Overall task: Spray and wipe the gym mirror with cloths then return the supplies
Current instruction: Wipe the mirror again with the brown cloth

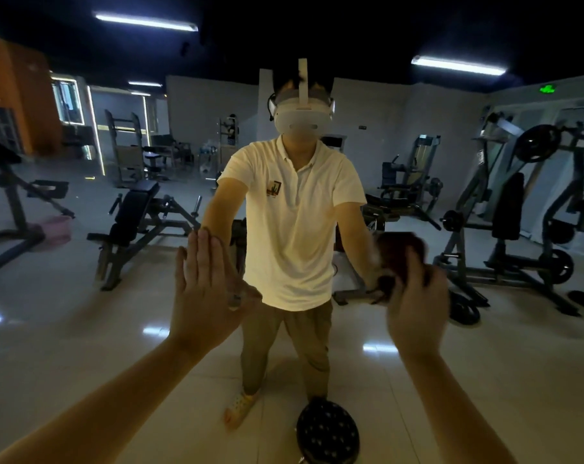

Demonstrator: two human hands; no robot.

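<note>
Both arms are stretched out forward, bare. The left hand [203, 289] is held up flat, palm faced away, fingers kept straight and together, thumb spread out. The right hand [418, 306] is raised too, a bit blurred, fingers curled round a dark cloth [401, 252].

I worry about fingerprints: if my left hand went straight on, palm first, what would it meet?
The mirror: the left hand is flat, and its fingertips seem to touch their reflection already, so likely glass at once.
</note>
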